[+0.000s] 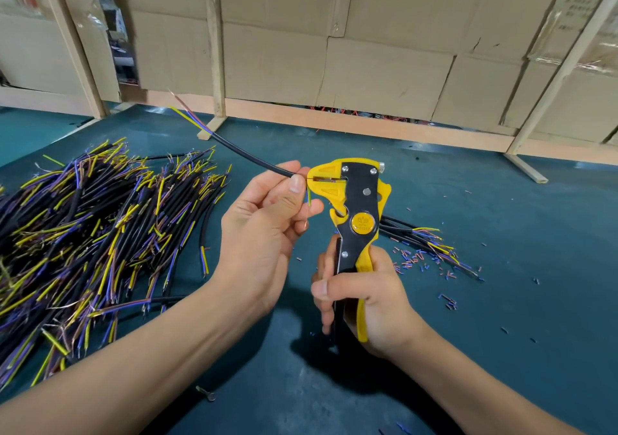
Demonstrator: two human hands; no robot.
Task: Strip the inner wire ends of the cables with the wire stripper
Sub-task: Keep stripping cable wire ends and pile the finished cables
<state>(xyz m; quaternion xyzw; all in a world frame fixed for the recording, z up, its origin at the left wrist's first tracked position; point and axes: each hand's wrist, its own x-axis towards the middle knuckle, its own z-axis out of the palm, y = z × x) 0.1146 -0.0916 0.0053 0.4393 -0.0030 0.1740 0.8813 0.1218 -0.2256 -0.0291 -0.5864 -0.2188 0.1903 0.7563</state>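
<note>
Bright and even, lit from above. Soft dark shadows on the teal surface [501, 351] just under both forearms. Sharp in the centre, slightly soft at the corners. Strong wide-angle bending of the wooden posts [561, 66] toward the edges.

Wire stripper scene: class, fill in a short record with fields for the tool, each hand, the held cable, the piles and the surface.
Tool: yellow and black wire stripper, upright
Right hand: grips the stripper's handles
Left hand: pinches a black cable at the stripper's head
Cable's far end: coloured inner wires fanned out
Left pile: many black cables
Right pile: a few cables behind the stripper
Scraps: insulation bits
Surface: teal mat
</note>
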